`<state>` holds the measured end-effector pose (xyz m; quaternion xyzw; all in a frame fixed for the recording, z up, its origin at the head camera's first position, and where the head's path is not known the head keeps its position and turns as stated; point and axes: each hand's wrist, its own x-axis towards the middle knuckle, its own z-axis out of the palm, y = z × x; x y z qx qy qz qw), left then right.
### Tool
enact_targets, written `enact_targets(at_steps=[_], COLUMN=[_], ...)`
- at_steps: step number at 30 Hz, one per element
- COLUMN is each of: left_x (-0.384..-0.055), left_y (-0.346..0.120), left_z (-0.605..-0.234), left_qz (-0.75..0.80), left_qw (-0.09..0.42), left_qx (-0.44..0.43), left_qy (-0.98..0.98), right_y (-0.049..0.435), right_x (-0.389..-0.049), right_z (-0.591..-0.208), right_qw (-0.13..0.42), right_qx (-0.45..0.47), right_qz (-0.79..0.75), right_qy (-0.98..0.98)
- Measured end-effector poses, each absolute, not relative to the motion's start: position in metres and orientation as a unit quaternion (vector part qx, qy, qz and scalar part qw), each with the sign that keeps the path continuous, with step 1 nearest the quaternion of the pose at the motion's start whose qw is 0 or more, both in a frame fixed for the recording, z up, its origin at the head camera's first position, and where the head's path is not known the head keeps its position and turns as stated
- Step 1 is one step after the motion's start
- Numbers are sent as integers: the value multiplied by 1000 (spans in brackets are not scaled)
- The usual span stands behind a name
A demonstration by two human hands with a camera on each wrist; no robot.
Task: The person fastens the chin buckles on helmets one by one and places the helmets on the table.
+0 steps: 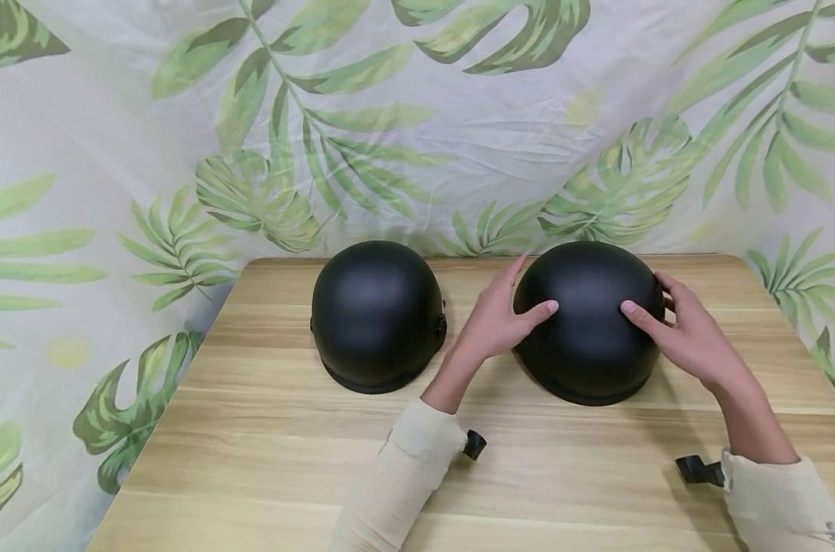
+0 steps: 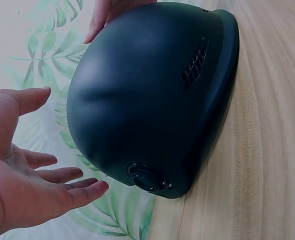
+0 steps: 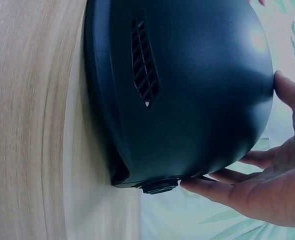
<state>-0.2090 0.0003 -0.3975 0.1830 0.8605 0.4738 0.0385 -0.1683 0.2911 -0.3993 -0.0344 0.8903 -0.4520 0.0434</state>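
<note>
Two black helmets stand dome up on the wooden table. Both of my hands are at the right-hand helmet (image 1: 586, 337). My left hand (image 1: 496, 314) is beside its left side; in the left wrist view, a gap separates the spread fingers (image 2: 62, 175) from the shell. At the other side, my right hand (image 1: 686, 333) touches the helmet with thumb and fingers extended. A round side knob (image 3: 160, 186) lies near one of its fingertips, and a slotted vent (image 3: 144, 60) shows in the shell. The far fingers are partly hidden.
To the left stands the other black helmet (image 1: 376, 314). The wooden table (image 1: 265, 460) meets a leaf-patterned cloth (image 1: 486, 153) behind. Black camera mounts (image 1: 698, 470) stick out from the beige sleeves (image 1: 403, 475).
</note>
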Motion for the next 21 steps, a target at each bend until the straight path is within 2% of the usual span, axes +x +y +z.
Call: enact_targets(at_steps=[12, 21], left_x=[-215, -213], left_y=[-2, -1], left_z=[-401, -406], left_qz=[437, 434], left_qw=[68, 60], left_qx=[192, 188], left_qy=[876, 879], right_y=[287, 280], right_x=[-167, -166], right_z=[-399, -399], right_qw=[52, 48], right_qx=[-25, -3], right_qz=[-455, -450], right_qy=[888, 892])
